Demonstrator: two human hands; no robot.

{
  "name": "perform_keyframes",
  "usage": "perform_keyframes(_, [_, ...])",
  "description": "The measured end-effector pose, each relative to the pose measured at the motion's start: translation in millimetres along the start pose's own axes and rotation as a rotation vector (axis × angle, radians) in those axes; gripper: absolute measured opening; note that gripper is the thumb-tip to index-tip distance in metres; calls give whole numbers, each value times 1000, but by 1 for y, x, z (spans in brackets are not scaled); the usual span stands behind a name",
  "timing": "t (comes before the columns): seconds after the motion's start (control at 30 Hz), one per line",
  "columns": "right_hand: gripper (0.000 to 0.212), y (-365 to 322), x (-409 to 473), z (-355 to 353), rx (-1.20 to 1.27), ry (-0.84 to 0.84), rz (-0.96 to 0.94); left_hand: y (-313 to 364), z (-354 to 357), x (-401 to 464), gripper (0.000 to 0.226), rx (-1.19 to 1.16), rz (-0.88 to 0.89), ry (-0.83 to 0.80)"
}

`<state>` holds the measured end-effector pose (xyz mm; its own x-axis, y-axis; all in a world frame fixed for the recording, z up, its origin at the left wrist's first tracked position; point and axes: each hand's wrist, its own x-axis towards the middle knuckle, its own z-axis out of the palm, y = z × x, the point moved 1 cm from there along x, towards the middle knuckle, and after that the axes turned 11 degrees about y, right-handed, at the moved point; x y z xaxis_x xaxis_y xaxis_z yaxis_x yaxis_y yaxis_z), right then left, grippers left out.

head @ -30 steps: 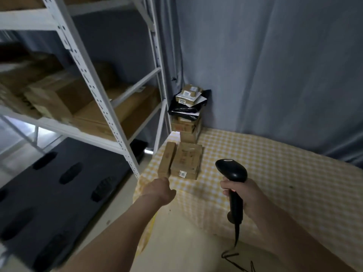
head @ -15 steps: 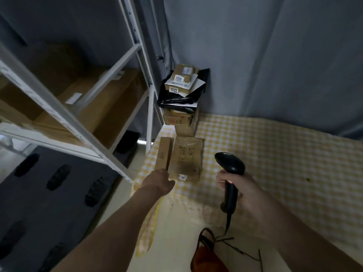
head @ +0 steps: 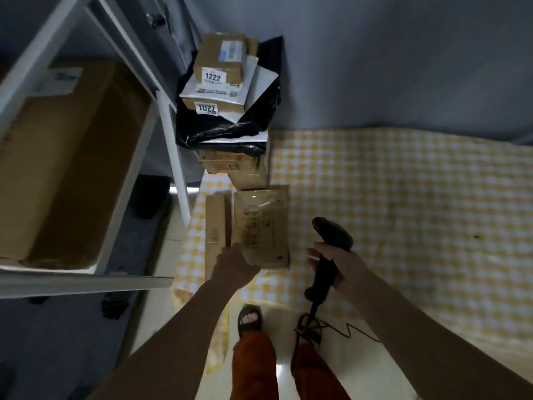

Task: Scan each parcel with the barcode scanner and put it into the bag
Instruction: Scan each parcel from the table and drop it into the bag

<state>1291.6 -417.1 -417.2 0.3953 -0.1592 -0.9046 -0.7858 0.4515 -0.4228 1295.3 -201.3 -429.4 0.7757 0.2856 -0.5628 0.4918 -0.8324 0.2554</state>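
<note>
A flat brown parcel (head: 261, 223) lies at the near left corner of the table, with a narrow long box (head: 215, 220) beside it on the left. My left hand (head: 233, 267) grips the flat parcel at its near left corner, fingers hidden beneath the edge. My right hand (head: 343, 264) holds the black barcode scanner (head: 331, 232) upright by its handle, just right of that parcel. Behind stands a stack of parcels (head: 222, 62), with boxes labelled 1222 and 1021 on top of black and white mailers.
The table carries a yellow checked cloth (head: 403, 197) under a grey curtain. A white metal shelf rack (head: 170, 116) with a large cardboard box (head: 66, 157) stands close on the left. The scanner cable (head: 331, 327) trails over the floor by my sandalled foot.
The view has tilted down and closer to the table. My left hand has reached forward onto the flat parcel's near corner, covering its white sticker. The scanner hand has stayed beside it.
</note>
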Motion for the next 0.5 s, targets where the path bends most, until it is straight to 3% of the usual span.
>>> perform_keyframes(0.17, [31,15,52,23,45,42,45,0,24,56,88,-101,-11,10])
perform_keyframes(0.27, [6,26,77,35,32,7,70,1,36,79,95,-113,-27,4])
perform_keyframes(0.33, [14,33,93,43,26,-13,85,-1,44,92,97,-116,-47,1])
perform_keyframes(0.4, [8,39,105,51,19,29,66,-5,51,101,101,-125,-76,-5])
perform_keyframes(0.5, [26,45,107,60,-16,105,55,-5,59,105,110,-196,-123,24])
